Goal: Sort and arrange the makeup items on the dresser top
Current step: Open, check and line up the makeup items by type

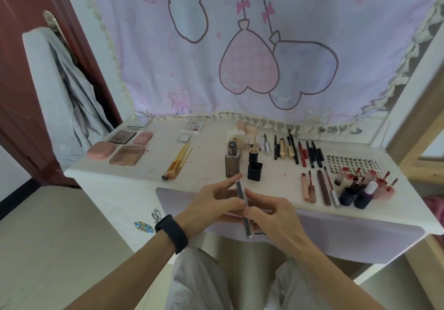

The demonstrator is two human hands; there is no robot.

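A thin clear palette case point(242, 197) is held on edge over the front edge of the white dresser top point(134, 170). My left hand point(211, 204) pinches its far end and my right hand point(274, 216) grips its near end. Compacts and palettes point(127, 155) lie at the left. A bundle of brushes point(177, 162) lies in the middle. A foundation bottle point(232, 162) and a black cap point(254, 171) stand just beyond my hands. Pencils and mascaras point(295, 151) lie in a row at the back right, and lip tubes point(322, 189) at the front right.
A lash tray point(350, 164) and small bottles point(360, 194) fill the right end. A pink printed cloth point(240, 45) hangs behind the dresser. A chair with clothes point(69, 98) and a red door point(21, 69) stand at the left.
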